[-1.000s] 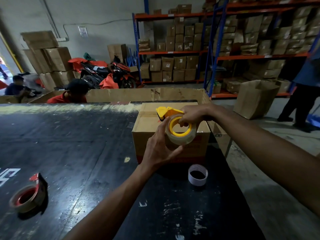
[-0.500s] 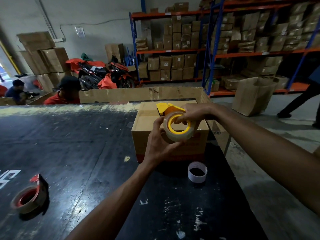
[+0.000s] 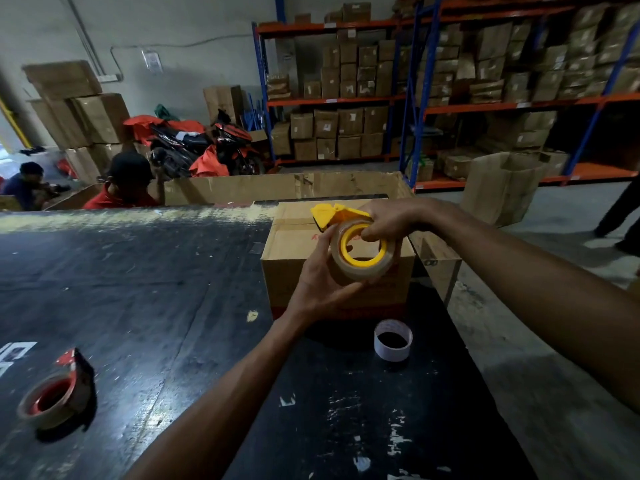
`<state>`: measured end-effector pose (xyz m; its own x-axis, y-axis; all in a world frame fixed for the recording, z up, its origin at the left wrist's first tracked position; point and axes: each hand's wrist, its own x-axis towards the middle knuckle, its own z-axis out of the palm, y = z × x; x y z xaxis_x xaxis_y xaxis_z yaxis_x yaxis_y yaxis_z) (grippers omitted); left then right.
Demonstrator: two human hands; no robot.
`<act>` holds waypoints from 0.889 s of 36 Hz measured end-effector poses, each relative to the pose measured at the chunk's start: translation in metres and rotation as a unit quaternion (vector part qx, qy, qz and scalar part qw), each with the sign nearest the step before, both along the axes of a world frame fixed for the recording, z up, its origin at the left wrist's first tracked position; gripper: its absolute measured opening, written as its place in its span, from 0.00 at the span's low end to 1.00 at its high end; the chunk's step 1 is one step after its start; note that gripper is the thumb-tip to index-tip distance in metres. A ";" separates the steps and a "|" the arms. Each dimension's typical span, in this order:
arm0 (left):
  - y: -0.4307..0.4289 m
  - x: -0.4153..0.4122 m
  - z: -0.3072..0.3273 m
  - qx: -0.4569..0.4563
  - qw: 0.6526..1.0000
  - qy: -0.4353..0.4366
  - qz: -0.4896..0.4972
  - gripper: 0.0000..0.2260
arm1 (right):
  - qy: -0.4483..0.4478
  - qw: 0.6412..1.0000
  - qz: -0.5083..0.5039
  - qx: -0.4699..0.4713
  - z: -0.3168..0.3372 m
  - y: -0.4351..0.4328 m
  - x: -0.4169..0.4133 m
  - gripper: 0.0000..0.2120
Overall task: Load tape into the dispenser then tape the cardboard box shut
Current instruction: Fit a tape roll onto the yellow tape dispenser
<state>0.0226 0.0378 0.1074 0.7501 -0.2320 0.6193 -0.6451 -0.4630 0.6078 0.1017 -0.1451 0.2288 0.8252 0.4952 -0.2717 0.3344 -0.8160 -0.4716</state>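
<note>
A yellow tape dispenser (image 3: 334, 215) with a roll of clear tape (image 3: 363, 268) on its yellow hub is held in the air just in front of a closed cardboard box (image 3: 294, 251). My left hand (image 3: 320, 275) cups the roll from the left and below. My right hand (image 3: 391, 220) grips the top of the dispenser, with fingertips reaching into the hub. The box stands on the black table (image 3: 156, 306) near its right edge.
An empty white tape core (image 3: 393, 339) stands on the table right of my left forearm. A red dispenser with tape (image 3: 55, 398) lies at the near left. Persons sit beyond the table's far edge; shelves of boxes fill the back.
My left hand has shifted slightly up around the roll and my right fingers have pressed further into the hub. The dispenser has stayed in front of the box.
</note>
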 end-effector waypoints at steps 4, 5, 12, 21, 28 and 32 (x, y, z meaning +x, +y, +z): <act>0.003 -0.003 0.003 -0.033 0.999 -0.010 0.032 0.43 | 0.026 0.999 -0.003 0.046 0.001 0.000 -0.004 0.14; 0.001 -0.006 0.003 -0.053 0.997 -0.016 0.045 0.42 | 0.031 0.998 -0.005 0.059 0.001 0.001 -0.005 0.15; -0.027 -0.017 -0.004 -0.164 0.980 -0.004 0.110 0.43 | -0.016 0.997 0.011 0.073 0.001 0.017 -0.010 0.13; 0.005 -0.006 0.014 -0.024 0.999 0.002 -0.038 0.45 | -0.016 0.999 0.029 -0.002 0.013 0.015 -0.010 0.02; 0.014 -0.007 0.019 -0.041 0.999 -0.032 0.003 0.42 | 0.002 0.999 0.012 0.047 0.019 0.013 -0.012 0.08; -0.005 -0.018 0.013 -0.118 0.988 -0.050 0.091 0.43 | 0.016 0.994 0.001 0.106 0.022 0.017 -0.017 0.12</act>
